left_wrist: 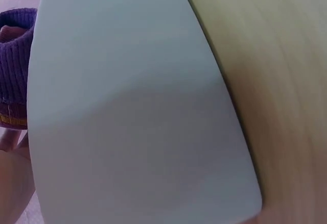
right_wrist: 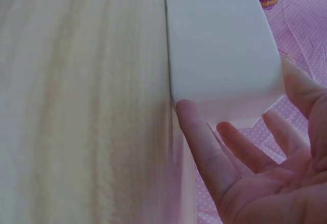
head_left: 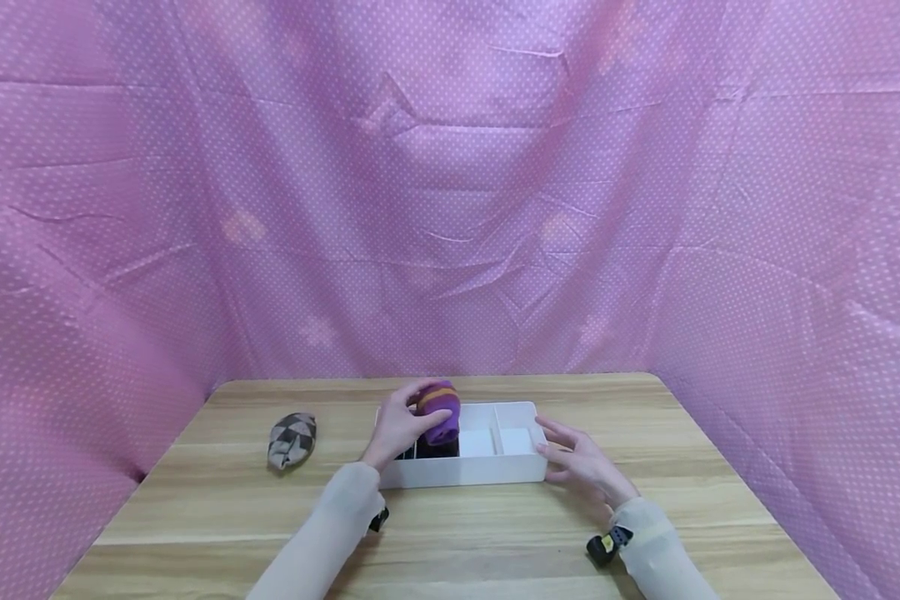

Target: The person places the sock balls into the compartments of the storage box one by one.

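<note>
Wooden table [head_left: 217, 492]: my left hand [head_left: 399, 427] grips the purple sock [head_left: 439, 413] over the white organizer [head_left: 465, 471], probably its left compartment, right hand [head_left: 581, 460] flat against the end.

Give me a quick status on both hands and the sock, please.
Left hand grips rolled purple knit sock over white plastic divided box. Right hand open, touching box's right end. Nothing in the way.

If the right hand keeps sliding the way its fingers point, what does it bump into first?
Probably the white box: the right hand has straight fingers already at the box's right end wall, touching or nearly so.
</note>
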A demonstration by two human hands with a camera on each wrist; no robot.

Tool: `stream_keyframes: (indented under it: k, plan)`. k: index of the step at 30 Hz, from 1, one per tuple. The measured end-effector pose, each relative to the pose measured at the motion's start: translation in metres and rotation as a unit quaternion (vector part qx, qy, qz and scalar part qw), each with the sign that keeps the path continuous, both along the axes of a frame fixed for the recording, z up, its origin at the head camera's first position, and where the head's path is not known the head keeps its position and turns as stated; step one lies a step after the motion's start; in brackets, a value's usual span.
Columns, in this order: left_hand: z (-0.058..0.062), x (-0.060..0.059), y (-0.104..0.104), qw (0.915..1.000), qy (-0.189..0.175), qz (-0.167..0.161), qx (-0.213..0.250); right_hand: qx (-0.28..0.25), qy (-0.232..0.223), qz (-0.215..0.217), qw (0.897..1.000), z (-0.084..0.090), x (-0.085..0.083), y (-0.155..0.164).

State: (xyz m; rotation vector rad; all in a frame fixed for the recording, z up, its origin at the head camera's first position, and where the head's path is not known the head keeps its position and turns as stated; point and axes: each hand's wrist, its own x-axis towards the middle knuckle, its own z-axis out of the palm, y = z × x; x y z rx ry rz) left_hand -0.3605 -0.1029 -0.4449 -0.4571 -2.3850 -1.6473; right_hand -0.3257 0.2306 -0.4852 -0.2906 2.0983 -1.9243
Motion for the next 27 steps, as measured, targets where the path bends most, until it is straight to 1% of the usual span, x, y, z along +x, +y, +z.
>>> stream_keyframes:
  k: [6, 9, 16, 23, 27]
  plan:
    - [0.0, 0.001, 0.014, 0.9999, -0.009, 0.009, -0.009, -0.004, -0.004, -0.002, 1.0, -0.001, 0.0, 0.0]
    - [-0.001, 0.001, 0.021, 0.9997, -0.001, 0.011, -0.02, 0.005, -0.002, -0.004, 1.0, -0.001, 0.0, 0.0]
    - [-0.006, 0.0, 0.029, 0.9995, 0.017, -0.01, -0.025, 0.006, -0.002, 0.002, 1.0, -0.001, 0.0, 0.002]
    - [-0.01, 0.0, 0.038, 0.9993, 0.025, -0.027, -0.01, -0.013, -0.007, 0.002, 1.0, -0.003, -0.001, 0.001]
    - [-0.012, -0.001, 0.045, 0.9985, 0.029, -0.046, -0.002, -0.014, -0.007, 0.0, 1.0, -0.004, -0.002, 0.0]
